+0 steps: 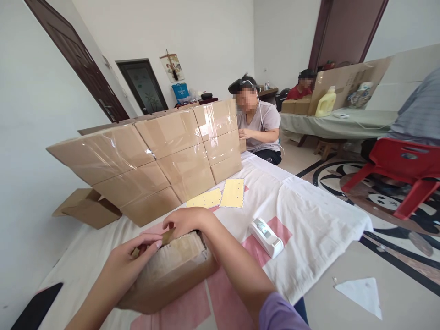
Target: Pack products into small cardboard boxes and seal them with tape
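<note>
The box [168, 277] sits at 7 o'clock in the view, on the cloth-covered surface [316, 229]. The left hand [132, 256] has its fingers narrow, seemingly pinching a brown strip [168, 236]; the right hand [188, 221] bends over the top, its grip hidden, so I cannot tell. Uneven pulling could tear the frayed edge or swing the box towards the white device [266, 237] near 3 o'clock.

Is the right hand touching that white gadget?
Apart. The head view shows cloth between the right hand and the white gadget; that hand is at the cardboard box.
</note>
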`<state>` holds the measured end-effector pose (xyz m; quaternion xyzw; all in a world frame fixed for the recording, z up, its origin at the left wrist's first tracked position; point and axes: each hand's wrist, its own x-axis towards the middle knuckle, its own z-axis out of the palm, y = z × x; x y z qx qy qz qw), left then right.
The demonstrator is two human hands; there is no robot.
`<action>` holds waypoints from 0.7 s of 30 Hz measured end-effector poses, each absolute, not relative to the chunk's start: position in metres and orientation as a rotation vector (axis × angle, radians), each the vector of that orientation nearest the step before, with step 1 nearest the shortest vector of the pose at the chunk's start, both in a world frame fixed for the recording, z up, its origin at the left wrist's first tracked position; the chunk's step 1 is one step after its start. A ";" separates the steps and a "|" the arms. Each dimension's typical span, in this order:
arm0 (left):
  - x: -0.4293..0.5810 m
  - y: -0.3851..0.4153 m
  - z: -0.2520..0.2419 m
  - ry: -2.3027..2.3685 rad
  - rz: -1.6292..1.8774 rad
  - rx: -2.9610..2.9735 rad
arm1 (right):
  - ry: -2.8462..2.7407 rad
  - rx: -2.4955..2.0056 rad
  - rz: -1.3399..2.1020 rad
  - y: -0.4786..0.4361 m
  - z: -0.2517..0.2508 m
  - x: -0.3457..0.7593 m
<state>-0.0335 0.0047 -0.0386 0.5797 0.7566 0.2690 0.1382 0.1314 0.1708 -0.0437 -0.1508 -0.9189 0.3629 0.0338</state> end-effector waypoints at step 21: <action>-0.034 0.036 -0.029 1.878 0.455 1.745 | -2.860 -0.546 1.202 0.175 -0.043 0.142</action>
